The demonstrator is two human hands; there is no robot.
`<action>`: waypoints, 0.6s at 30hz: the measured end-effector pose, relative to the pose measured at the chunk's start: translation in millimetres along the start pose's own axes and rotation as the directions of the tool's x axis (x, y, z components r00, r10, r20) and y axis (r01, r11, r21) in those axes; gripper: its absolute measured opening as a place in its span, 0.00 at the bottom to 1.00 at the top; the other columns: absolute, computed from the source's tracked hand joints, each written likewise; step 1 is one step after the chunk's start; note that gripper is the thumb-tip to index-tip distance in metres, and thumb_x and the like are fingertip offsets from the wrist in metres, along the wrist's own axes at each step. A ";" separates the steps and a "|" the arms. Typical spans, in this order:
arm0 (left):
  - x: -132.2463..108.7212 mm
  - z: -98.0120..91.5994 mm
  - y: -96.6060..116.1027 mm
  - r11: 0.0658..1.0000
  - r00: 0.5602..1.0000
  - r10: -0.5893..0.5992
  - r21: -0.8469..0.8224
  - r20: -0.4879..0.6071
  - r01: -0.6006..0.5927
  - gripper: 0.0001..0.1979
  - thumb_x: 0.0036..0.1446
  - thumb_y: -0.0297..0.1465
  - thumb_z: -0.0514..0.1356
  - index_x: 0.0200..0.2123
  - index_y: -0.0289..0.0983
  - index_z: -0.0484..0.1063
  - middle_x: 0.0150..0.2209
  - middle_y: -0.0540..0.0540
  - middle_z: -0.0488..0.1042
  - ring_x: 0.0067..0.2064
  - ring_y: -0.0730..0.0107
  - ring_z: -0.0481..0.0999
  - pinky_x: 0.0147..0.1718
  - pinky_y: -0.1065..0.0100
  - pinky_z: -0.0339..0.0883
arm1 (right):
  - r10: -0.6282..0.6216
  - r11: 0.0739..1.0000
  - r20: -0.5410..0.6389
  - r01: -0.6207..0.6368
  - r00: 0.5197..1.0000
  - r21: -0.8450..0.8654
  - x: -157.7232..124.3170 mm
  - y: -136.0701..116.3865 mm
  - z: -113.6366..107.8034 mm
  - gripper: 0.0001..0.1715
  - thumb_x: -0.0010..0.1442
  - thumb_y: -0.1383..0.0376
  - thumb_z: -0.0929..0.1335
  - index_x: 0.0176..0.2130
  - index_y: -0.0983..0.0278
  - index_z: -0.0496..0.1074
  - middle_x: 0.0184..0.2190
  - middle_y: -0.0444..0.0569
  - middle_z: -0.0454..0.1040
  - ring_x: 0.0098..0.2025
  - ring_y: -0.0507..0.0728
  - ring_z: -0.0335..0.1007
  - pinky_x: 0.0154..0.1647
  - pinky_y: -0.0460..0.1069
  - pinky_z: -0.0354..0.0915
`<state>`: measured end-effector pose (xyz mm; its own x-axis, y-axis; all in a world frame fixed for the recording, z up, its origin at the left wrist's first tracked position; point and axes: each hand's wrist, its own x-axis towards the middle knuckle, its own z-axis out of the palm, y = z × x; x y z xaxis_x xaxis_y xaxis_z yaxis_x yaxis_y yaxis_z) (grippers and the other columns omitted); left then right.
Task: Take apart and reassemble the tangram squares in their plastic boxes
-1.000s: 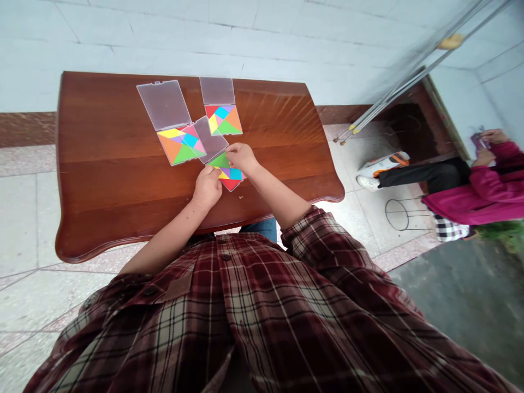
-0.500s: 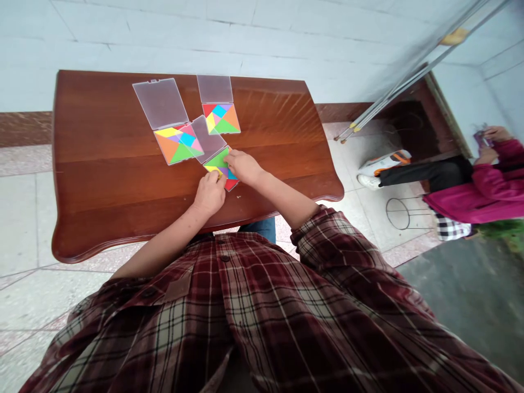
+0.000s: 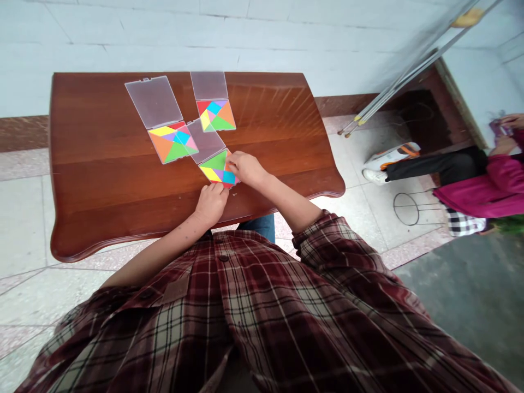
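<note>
I see the left hand [image 3: 212,206] and right hand [image 3: 248,170] half curled at the near puzzle [image 3: 216,164] on the surface [image 3: 98,191], whether gripping I cannot tell, and a hard push could disturb the left puzzle [image 3: 166,146], because the lid [image 3: 208,141] overlaps it

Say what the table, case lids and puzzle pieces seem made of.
Table: probably varnished wood; glossy brown, with reflections. Case lids: likely smooth clear plastic; table shows through. Puzzle pieces: evenly coloured, no glare; perhaps matte plastic, too small to tell.

Likely a home, judging by the polished wooden table [image 3: 98,185], pale tiled floor [image 3: 24,213] and leaning crutches [image 3: 358,119].
</note>
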<state>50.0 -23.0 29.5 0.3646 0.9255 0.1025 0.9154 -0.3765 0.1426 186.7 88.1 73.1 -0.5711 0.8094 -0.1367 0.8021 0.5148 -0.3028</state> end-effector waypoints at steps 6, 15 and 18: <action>-37.3 -0.6 -12.5 0.995 0.995 0.096 0.002 -0.003 -0.096 0.14 0.66 0.27 0.48 0.38 0.33 0.74 0.34 0.41 0.73 0.36 0.61 0.69 0.33 0.61 0.53 | -0.106 0.978 0.126 0.127 0.986 -0.168 -11.2 -17.9 4.1 0.15 0.65 0.71 0.60 0.42 0.69 0.75 0.43 0.56 0.75 0.43 0.58 0.68 0.40 0.49 0.57; -48.8 9.8 -20.3 0.994 0.992 0.103 -0.012 -0.076 -0.104 0.13 0.66 0.27 0.49 0.38 0.34 0.74 0.35 0.42 0.73 0.36 0.62 0.68 0.34 0.61 0.53 | -0.248 0.892 0.192 0.301 0.950 -0.338 -12.9 -19.1 13.8 0.17 0.68 0.68 0.58 0.45 0.71 0.73 0.43 0.59 0.74 0.42 0.60 0.68 0.40 0.52 0.57; -48.6 10.3 -20.2 0.993 0.990 0.113 -0.004 -0.085 -0.114 0.13 0.66 0.27 0.49 0.38 0.34 0.74 0.35 0.42 0.73 0.36 0.62 0.68 0.34 0.61 0.54 | -0.307 0.862 0.188 0.356 0.933 -0.360 -10.6 -14.9 14.9 0.17 0.68 0.69 0.58 0.46 0.70 0.73 0.44 0.59 0.74 0.41 0.59 0.67 0.41 0.52 0.58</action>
<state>15.6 -60.0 11.5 0.4502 0.8700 0.2011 0.8672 -0.4796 0.1337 178.1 67.7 65.1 -0.8120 0.5438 -0.2118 0.5508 0.8341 0.0299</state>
